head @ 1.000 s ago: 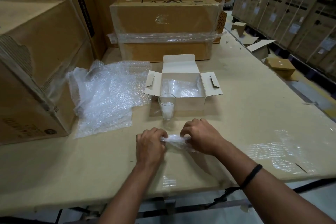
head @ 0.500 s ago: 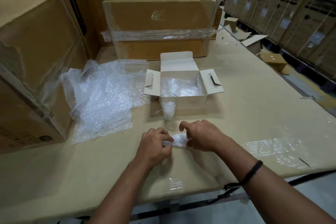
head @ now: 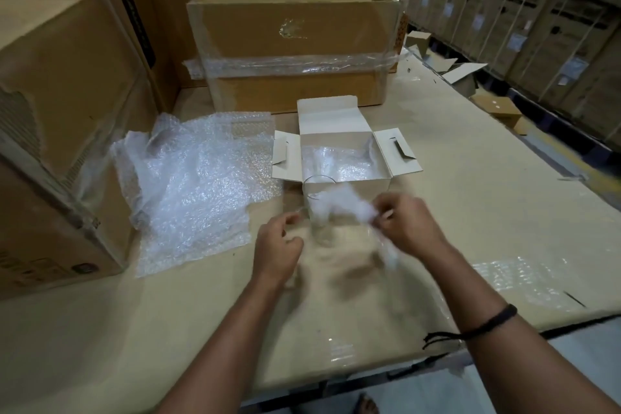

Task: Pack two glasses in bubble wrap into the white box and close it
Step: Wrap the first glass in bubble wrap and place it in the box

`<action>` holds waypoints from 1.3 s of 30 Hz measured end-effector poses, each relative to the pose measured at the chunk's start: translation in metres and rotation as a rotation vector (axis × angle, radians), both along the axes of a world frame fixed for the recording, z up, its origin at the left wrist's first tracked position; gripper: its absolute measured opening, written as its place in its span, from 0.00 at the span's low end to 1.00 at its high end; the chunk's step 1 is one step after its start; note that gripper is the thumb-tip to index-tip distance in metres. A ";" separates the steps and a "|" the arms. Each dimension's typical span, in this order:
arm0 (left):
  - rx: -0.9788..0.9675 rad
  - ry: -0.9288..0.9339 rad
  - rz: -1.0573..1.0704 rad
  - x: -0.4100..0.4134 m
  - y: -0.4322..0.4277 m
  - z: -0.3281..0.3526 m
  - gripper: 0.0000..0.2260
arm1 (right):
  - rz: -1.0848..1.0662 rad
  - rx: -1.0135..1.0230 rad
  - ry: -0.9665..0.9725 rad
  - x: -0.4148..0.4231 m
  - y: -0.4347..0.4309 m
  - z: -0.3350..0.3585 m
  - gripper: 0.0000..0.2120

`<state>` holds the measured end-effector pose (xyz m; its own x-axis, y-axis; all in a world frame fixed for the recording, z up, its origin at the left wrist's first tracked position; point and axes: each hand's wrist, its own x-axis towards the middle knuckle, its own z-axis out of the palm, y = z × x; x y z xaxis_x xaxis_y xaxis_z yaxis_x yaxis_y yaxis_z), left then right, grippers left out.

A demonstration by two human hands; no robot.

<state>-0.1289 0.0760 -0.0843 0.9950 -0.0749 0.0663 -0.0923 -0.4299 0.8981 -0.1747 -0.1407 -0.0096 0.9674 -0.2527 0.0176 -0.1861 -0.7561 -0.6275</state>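
Note:
An open white box (head: 381, 158) stands mid-table with bubble wrap (head: 342, 163) lying inside it. Just in front of it a clear glass (head: 319, 232) stands upright with white wrap stuffed in it. My right hand (head: 410, 225) pinches a small white piece of bubble wrap (head: 339, 203), lifted level with the glass's rim. A strand of it hangs below that hand. My left hand (head: 277, 245) hovers left of the glass with its fingers curled. Motion blur hides whether it holds an edge of the wrap.
A loose heap of bubble wrap sheets (head: 198, 185) lies left of the box. Large cardboard cartons stand at the left (head: 60, 118) and behind the box (head: 295, 44). Small cardboard boxes (head: 497, 109) sit at the table's right edge, and stacked cartons (head: 537, 20) line the far right.
The wrap piece was pressed on the table between both hands. Now the hands have parted, and the right one has lifted the piece up toward the glass. The camera has moved closer.

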 end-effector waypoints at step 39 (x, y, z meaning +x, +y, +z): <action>0.297 0.016 0.051 0.022 -0.033 -0.013 0.23 | 0.580 -0.439 0.250 0.088 0.039 0.045 0.07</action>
<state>-0.1064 0.0425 -0.0969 0.9987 -0.0391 0.0334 -0.0511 -0.6780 0.7333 -0.0865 -0.1019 0.0351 0.9315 0.2755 -0.2377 0.2190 -0.9462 -0.2384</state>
